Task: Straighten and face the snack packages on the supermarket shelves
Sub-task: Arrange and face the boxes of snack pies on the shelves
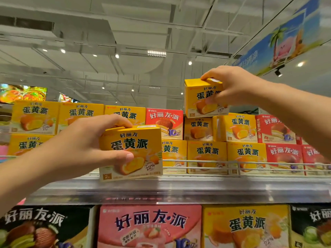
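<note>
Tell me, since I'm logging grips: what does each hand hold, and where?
Left hand grips a yellow cardboard snack box top and front; right hand likewise grips another yellow box.

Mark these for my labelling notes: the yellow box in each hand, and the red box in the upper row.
Left-hand yellow cardboard box (136, 145), head view, front face.
Right-hand yellow cardboard box (198, 99), head view, front face.
Red cardboard box (163, 120), head view, front face.

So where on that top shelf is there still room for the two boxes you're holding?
Room shows above the second row: left of the raised yellow box in the right hand, over the red box. Left hand grips another yellow box before the wire rail; behind it, tightly packed.
</note>
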A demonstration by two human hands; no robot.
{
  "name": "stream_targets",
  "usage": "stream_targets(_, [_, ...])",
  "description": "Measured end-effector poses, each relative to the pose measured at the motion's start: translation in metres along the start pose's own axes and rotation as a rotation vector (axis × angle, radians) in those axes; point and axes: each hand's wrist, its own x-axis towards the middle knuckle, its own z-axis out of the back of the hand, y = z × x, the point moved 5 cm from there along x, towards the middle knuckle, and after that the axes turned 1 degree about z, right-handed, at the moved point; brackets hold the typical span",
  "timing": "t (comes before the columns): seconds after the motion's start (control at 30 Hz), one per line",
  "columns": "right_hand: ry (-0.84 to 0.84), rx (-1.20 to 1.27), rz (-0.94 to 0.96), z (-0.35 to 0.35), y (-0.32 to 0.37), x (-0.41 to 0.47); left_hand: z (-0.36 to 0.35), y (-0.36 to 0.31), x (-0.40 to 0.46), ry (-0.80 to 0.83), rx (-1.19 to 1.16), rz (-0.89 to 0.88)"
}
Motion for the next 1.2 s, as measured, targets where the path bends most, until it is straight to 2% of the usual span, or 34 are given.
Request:
stream_targets(0.37, [0.141,0.009,-0.093,-0.052,-0.014,0.010,-0.002,0.021,-0.007,0.006,0.060,0.000])
stream_targets(0.7, [0.134,0.137,-0.035,-0.036,-0.020,0.006,-0.007,0.029,-0.008,-0.006,0.036,0.011])
stream_targets(0.87, [0.210,0.163,-0.052,-0.050,-0.027,0.002,-0.006,0.029,-0.009,-0.011,0.034,0.011])
stream_targets(1.03, [0.385,0.164,-0.106,-0.073,-0.031,-0.004,-0.007,0.027,-0.013,-0.012,0.045,0.003])
stream_targets(1.2, [0.406,0.139,-0.134,-0.082,-0.031,-0.007,-0.007,0.031,-0.011,0.004,0.080,0.020])
